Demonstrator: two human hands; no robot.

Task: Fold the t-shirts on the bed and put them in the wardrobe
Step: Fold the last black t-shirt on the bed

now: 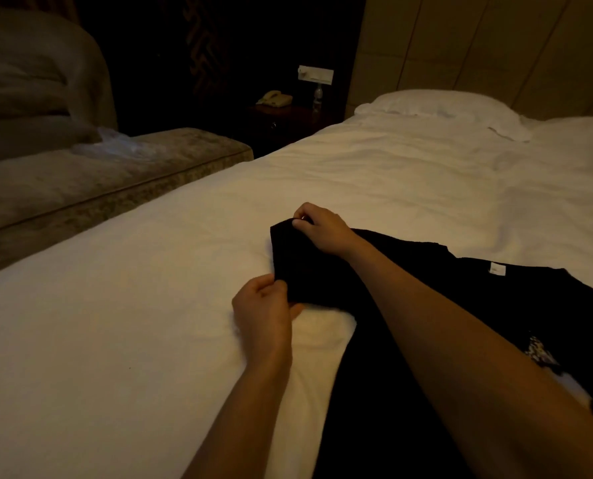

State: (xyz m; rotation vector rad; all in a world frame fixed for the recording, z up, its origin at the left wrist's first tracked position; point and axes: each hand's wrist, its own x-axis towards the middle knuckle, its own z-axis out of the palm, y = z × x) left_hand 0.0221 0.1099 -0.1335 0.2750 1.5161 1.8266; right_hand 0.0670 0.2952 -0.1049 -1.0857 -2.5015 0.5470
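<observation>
A black t-shirt [385, 357] lies spread on the white bed [150, 323], running from the middle to the lower right, with a small white neck label showing near its right side. My left hand [264, 309] pinches the near corner of the shirt's left edge. My right hand [317, 229] pinches the far corner of that same edge, its forearm lying across the fabric. Both hands hold the edge slightly lifted off the sheet. No wardrobe is in view.
A white pillow [440, 103] lies at the head of the bed. A patterned sofa [80, 188] stands close along the bed's left side. A dark nightstand [288, 122] carries a telephone [274, 98] and a bottle [317, 96].
</observation>
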